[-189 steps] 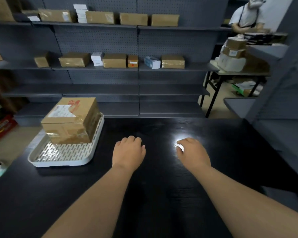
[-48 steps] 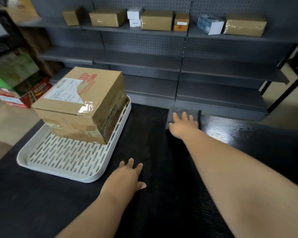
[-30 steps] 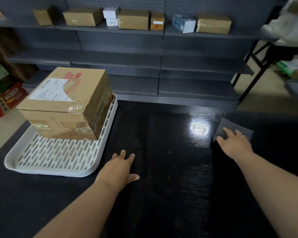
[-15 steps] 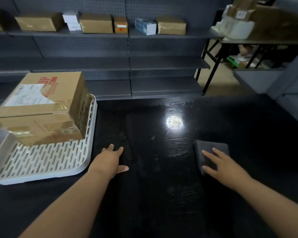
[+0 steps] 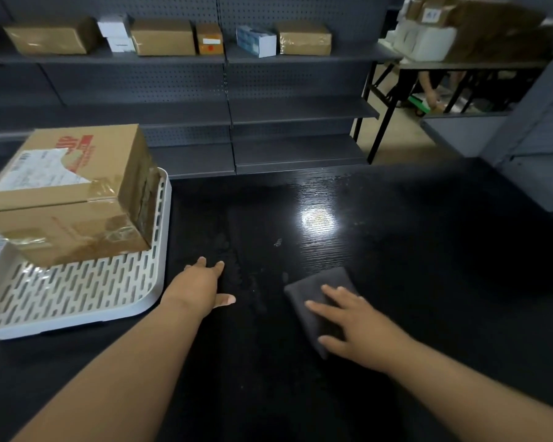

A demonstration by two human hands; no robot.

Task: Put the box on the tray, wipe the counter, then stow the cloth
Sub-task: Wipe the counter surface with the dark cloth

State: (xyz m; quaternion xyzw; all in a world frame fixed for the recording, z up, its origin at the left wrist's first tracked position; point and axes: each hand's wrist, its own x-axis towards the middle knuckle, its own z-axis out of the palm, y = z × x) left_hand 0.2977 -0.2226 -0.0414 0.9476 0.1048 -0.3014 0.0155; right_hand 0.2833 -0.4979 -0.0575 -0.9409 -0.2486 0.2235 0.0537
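A taped cardboard box point(image 5: 71, 193) with a shipping label stands on the far part of the white slotted tray point(image 5: 77, 295) at the left of the black counter point(image 5: 428, 250). A folded dark grey cloth point(image 5: 313, 295) lies flat on the counter in front of me. My right hand point(image 5: 358, 327) presses on the cloth's near right part with fingers spread. My left hand point(image 5: 201, 288) rests palm down on the counter just right of the tray, holding nothing.
Grey shelving point(image 5: 230, 110) behind the counter carries several cardboard and white boxes point(image 5: 163, 38). At the far right a black-legged table point(image 5: 454, 63) holds stacked parcels, and a person is partly visible behind it. A bright light reflection point(image 5: 316, 218) sits mid-counter.
My right hand has slid the cloth from the counter's far edge, out to the right, then back toward me and leftward. My left hand stays flat beside the tray.
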